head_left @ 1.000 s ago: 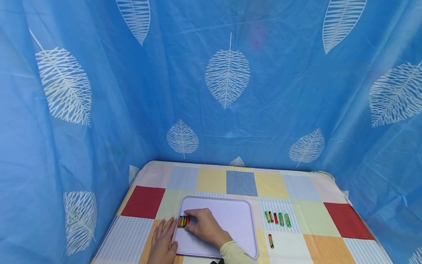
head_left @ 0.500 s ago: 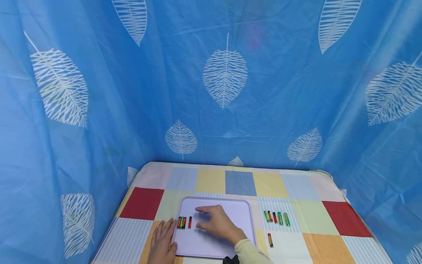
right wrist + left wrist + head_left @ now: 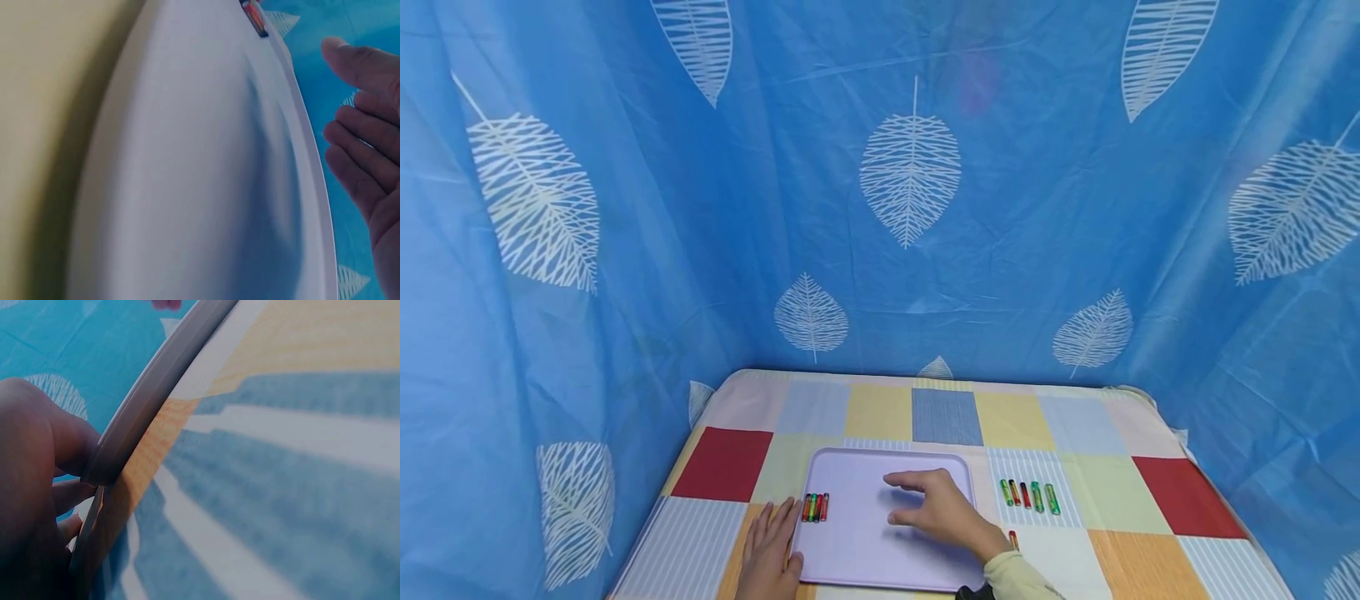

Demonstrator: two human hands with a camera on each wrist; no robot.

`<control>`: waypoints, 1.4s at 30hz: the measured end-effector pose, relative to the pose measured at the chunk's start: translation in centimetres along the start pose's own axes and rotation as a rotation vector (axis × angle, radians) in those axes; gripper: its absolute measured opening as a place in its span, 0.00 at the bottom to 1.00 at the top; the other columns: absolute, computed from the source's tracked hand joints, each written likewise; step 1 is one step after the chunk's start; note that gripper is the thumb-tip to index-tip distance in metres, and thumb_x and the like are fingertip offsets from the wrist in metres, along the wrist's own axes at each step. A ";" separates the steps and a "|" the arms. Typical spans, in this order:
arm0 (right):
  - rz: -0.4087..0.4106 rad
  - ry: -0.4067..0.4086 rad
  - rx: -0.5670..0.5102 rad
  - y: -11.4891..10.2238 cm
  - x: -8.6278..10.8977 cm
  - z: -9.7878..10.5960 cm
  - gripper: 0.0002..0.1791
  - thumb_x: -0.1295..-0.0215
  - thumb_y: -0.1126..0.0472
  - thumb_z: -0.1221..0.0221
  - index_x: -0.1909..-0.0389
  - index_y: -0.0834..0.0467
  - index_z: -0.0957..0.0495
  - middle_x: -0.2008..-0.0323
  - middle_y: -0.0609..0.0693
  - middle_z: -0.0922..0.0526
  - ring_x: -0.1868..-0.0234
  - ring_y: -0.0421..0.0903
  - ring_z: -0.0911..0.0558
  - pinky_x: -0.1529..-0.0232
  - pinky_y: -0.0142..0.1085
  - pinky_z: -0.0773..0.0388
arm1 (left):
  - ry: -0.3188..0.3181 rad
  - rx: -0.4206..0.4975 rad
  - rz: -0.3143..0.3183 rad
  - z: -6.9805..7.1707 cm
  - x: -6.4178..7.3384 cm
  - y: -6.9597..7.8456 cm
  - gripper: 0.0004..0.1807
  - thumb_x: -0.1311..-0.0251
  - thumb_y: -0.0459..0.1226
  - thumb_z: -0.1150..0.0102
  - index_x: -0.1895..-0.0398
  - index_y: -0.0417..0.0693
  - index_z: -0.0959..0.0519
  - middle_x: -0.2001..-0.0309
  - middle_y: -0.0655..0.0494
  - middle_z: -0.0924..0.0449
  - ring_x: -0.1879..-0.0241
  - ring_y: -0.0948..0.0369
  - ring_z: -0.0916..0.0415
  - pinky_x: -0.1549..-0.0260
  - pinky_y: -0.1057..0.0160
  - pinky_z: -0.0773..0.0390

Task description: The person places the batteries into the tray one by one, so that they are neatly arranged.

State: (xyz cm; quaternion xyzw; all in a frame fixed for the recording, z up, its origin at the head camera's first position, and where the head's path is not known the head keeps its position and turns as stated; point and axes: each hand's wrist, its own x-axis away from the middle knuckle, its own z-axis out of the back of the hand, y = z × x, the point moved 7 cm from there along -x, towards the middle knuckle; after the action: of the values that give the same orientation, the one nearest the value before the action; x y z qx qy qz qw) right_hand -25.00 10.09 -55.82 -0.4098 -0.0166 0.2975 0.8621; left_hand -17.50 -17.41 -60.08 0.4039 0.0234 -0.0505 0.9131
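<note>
A close row of batteries [image 3: 817, 508] lies flat, side by side, inside the lilac tray [image 3: 850, 558] near its left edge; a second row of batteries [image 3: 1037, 497] and a partly hidden single battery [image 3: 1013, 540] lie on the surface [image 3: 947, 417] to the tray's right. The right hand [image 3: 946, 510] hovers above the tray, thumb and fingers apart, gripping nothing. The left hand [image 3: 769, 546] rests at the tray's left edge, fingers extended. Each battery should handle as light, rigid and smooth, liable to roll if nudged; recommended hold: thumb and finger across the middle of the casing
</note>
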 end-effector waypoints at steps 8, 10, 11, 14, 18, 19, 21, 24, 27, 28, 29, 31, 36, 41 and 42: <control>-0.041 -0.023 0.011 1.9 3.0 2.5 0.32 0.39 0.50 0.20 0.35 0.56 0.13 0.38 0.46 0.09 0.37 0.49 0.11 0.35 0.43 0.13 | 0.001 0.018 -0.002 -0.2 0.1 -0.1 0.40 0.41 0.24 0.39 0.21 0.34 0.30 0.20 0.30 0.34 0.17 0.27 0.55 0.21 0.23 0.62; -0.060 -0.027 0.012 2.3 3.8 3.1 0.32 0.39 0.50 0.20 0.35 0.55 0.13 0.38 0.45 0.10 0.37 0.48 0.11 0.35 0.43 0.13 | 0.002 0.019 -0.001 -0.2 0.1 0.0 0.40 0.41 0.24 0.40 0.21 0.34 0.31 0.20 0.31 0.35 0.17 0.28 0.55 0.21 0.24 0.62; -0.072 -0.028 0.018 2.6 4.2 3.4 0.32 0.39 0.50 0.20 0.35 0.55 0.13 0.38 0.45 0.10 0.37 0.47 0.11 0.35 0.42 0.13 | 0.002 0.023 0.001 -0.3 0.1 0.0 0.40 0.41 0.24 0.40 0.21 0.34 0.30 0.19 0.31 0.35 0.17 0.28 0.55 0.21 0.24 0.62; -0.098 -0.033 0.034 3.1 5.4 4.3 0.32 0.40 0.49 0.20 0.35 0.55 0.13 0.38 0.45 0.10 0.37 0.47 0.11 0.35 0.43 0.13 | 0.002 0.027 0.004 -0.3 0.1 0.0 0.40 0.41 0.24 0.40 0.20 0.34 0.31 0.19 0.31 0.35 0.17 0.28 0.56 0.20 0.24 0.62; -0.121 -0.040 0.066 3.7 6.9 5.6 0.32 0.40 0.48 0.20 0.35 0.54 0.12 0.38 0.45 0.10 0.37 0.46 0.11 0.36 0.42 0.12 | 0.001 0.022 0.009 -0.3 0.1 -0.1 0.40 0.41 0.24 0.40 0.20 0.34 0.31 0.19 0.31 0.35 0.17 0.28 0.55 0.20 0.24 0.62; -0.123 -0.040 0.080 3.8 7.3 5.9 0.32 0.40 0.48 0.20 0.35 0.53 0.12 0.38 0.45 0.09 0.37 0.45 0.11 0.36 0.42 0.12 | 0.002 0.019 0.005 -0.3 0.1 -0.1 0.40 0.41 0.24 0.40 0.20 0.34 0.31 0.20 0.30 0.35 0.18 0.27 0.55 0.21 0.24 0.62; -0.118 -0.038 0.102 4.0 8.0 6.5 0.32 0.40 0.48 0.20 0.36 0.53 0.12 0.38 0.45 0.09 0.38 0.47 0.11 0.37 0.42 0.12 | 0.007 0.018 0.006 -0.2 0.1 -0.1 0.40 0.42 0.24 0.40 0.21 0.34 0.30 0.20 0.30 0.34 0.18 0.27 0.54 0.21 0.24 0.62; -0.123 -0.040 0.119 4.4 8.9 7.6 0.31 0.39 0.48 0.21 0.36 0.53 0.12 0.38 0.47 0.09 0.38 0.48 0.10 0.38 0.42 0.11 | 0.009 0.016 0.001 -0.1 0.0 0.0 0.40 0.42 0.24 0.39 0.21 0.33 0.30 0.20 0.30 0.34 0.18 0.27 0.54 0.22 0.23 0.62; -0.150 -0.049 0.129 5.0 9.8 8.4 0.31 0.39 0.48 0.21 0.35 0.52 0.12 0.39 0.47 0.09 0.38 0.46 0.11 0.40 0.40 0.10 | 0.001 0.009 0.012 -0.2 0.0 -0.1 0.40 0.41 0.25 0.40 0.21 0.34 0.30 0.20 0.31 0.34 0.18 0.27 0.54 0.21 0.23 0.62; -0.168 -0.054 0.132 5.3 10.1 8.6 0.31 0.39 0.47 0.21 0.36 0.52 0.12 0.39 0.47 0.09 0.38 0.45 0.11 0.40 0.39 0.10 | -0.002 0.005 0.014 -0.2 -0.1 -0.1 0.40 0.41 0.25 0.40 0.21 0.33 0.30 0.20 0.31 0.34 0.18 0.27 0.54 0.21 0.23 0.62; -0.183 -0.057 0.132 5.6 10.4 8.8 0.31 0.40 0.47 0.21 0.36 0.51 0.12 0.39 0.47 0.09 0.38 0.44 0.11 0.41 0.39 0.10 | -0.005 0.004 0.024 -0.2 -0.1 -0.1 0.40 0.41 0.25 0.40 0.21 0.34 0.30 0.19 0.31 0.35 0.17 0.28 0.54 0.20 0.24 0.62; -0.216 -0.067 0.137 6.2 11.1 9.0 0.31 0.41 0.46 0.21 0.36 0.51 0.12 0.40 0.46 0.09 0.38 0.42 0.12 0.41 0.38 0.10 | -0.011 -0.006 0.028 -0.3 -0.1 -0.2 0.40 0.41 0.25 0.40 0.21 0.33 0.30 0.19 0.31 0.35 0.18 0.28 0.54 0.21 0.23 0.62; -0.300 -0.097 0.164 7.4 12.6 9.5 0.31 0.42 0.44 0.20 0.38 0.46 0.11 0.41 0.39 0.08 0.40 0.36 0.13 0.41 0.35 0.11 | -0.027 0.000 0.049 -0.3 -0.2 -0.3 0.40 0.40 0.26 0.40 0.20 0.33 0.31 0.19 0.31 0.36 0.17 0.27 0.56 0.20 0.23 0.64; -0.337 -0.108 0.178 7.8 13.4 9.8 0.30 0.43 0.46 0.19 0.38 0.45 0.11 0.43 0.38 0.08 0.43 0.33 0.15 0.43 0.30 0.14 | -0.017 0.001 0.035 -0.2 -0.2 -0.2 0.41 0.42 0.26 0.40 0.20 0.33 0.31 0.19 0.30 0.35 0.18 0.27 0.55 0.21 0.22 0.63; -0.340 -0.109 0.175 7.8 13.5 9.8 0.29 0.43 0.46 0.19 0.38 0.45 0.11 0.43 0.39 0.08 0.43 0.33 0.15 0.43 0.29 0.14 | -0.014 0.002 0.032 -0.2 -0.3 -0.2 0.41 0.42 0.26 0.40 0.20 0.33 0.31 0.20 0.30 0.35 0.18 0.27 0.55 0.21 0.22 0.63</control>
State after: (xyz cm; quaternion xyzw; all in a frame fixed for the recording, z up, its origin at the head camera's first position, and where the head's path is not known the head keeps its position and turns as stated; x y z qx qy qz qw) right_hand -20.50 27.84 -57.79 -0.3078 -0.1063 0.1695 0.9302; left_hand -17.77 -17.38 -60.29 0.4046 0.0104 -0.0385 0.9136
